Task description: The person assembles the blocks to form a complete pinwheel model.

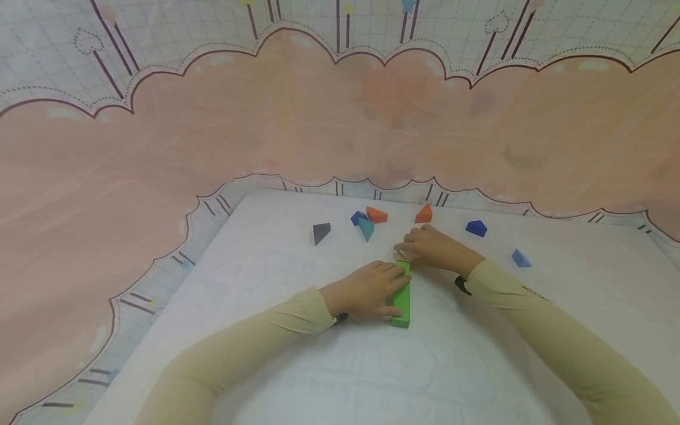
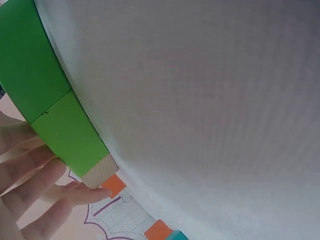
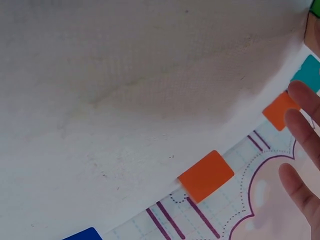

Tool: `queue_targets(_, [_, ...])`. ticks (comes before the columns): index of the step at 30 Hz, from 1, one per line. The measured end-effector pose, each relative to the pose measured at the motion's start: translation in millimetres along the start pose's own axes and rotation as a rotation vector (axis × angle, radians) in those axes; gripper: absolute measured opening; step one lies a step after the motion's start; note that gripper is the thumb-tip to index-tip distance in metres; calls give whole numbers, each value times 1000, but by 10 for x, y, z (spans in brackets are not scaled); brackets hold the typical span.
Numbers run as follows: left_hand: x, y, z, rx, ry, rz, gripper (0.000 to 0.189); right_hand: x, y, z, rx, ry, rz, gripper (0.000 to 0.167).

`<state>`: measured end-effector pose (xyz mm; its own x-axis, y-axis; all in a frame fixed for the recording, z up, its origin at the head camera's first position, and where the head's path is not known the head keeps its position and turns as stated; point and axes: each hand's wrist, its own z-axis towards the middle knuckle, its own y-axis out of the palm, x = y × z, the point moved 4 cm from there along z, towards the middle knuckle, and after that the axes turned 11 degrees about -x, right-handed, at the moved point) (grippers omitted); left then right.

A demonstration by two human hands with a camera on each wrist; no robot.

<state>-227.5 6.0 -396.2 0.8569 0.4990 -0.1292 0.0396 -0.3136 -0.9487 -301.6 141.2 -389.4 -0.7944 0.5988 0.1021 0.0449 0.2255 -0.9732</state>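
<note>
A row of green blocks point(image 1: 402, 302) lies lengthwise on the white table. In the left wrist view a dark green block point(image 2: 32, 65) meets a lighter green block point(image 2: 70, 131), with a wood-coloured piece point(image 2: 100, 171) at the far end. My left hand point(image 1: 366, 290) holds the row from the left, fingers across its top and thumb near its front end. At the far end my right hand point(image 1: 438, 251) pinches the wood-coloured piece, which its fingers partly hide. Some right fingers point(image 3: 302, 130) extend apart in the right wrist view.
Behind the hands lie a dark grey block point(image 1: 321, 232), a teal block point(image 1: 366, 229), orange blocks point(image 1: 377, 214) point(image 1: 424, 213) and a blue block point(image 1: 358, 218). Right of these are a dark blue block point(image 1: 477, 228) and a lighter blue block point(image 1: 521, 258). A patterned curtain point(image 1: 340, 124) borders the table.
</note>
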Motion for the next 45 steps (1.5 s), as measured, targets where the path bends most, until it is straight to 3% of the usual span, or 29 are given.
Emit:
queue_targets(7, [-8,1,6,7,7,4,70,26,8,-19,-1,25,-6,45])
queue_targets(15, [-10,-2,2,11,6,0,70,4,2,-17,44,-1,-22,43])
queue_targets(35, [-5,49,0,33,18,-1,70,-29,24,-33,32,12,-27,42])
queue_targets(45, [-14,50,5,31,16,8,70,47,8,-80,38,102,3,49])
